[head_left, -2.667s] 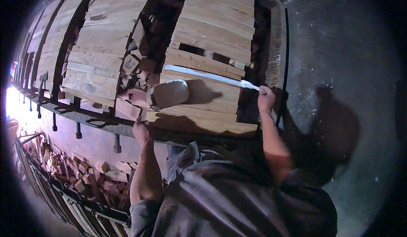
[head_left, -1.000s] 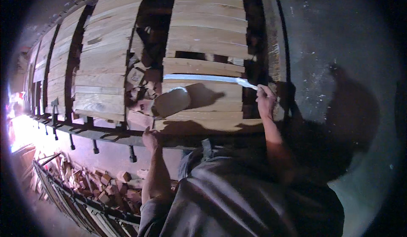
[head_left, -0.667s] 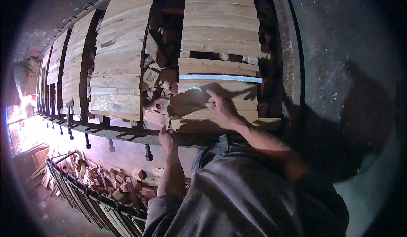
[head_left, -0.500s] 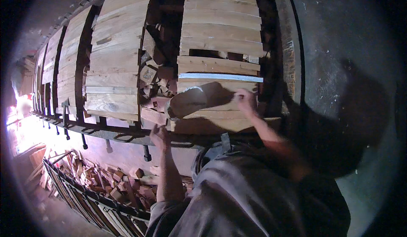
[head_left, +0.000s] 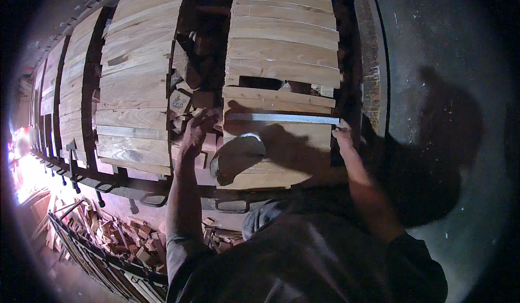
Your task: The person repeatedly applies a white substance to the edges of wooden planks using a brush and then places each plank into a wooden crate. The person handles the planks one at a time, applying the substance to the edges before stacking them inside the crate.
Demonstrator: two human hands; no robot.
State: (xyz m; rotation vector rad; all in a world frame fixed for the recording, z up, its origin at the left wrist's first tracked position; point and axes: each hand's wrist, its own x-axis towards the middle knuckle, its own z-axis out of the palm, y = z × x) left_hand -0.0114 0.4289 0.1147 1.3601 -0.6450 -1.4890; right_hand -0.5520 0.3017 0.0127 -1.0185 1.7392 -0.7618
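A narrow pale wooden strip, brightly lit along its edge, lies across the near part of a row of light boards. My right hand has its fingers closed at the strip's right end. Close by the left end, my left hand reaches out with its fingers apart, over the gap between two board rows. A thin dark gap runs along the strip's far side. On the near boards shows a dark rounded shape with a bright edge; what it is I cannot make out. Shadows of my arms fall across these boards.
More board rows lie to the left. Wood blocks fill the gap between rows. A metal rail with loops runs along the near side. Below left, a barred bin holds wood scraps. A grey surface is at right.
My left hand has moved forward from the near rail to beside the strip's left end. My right hand has shifted right to its right end. The view has also shifted.
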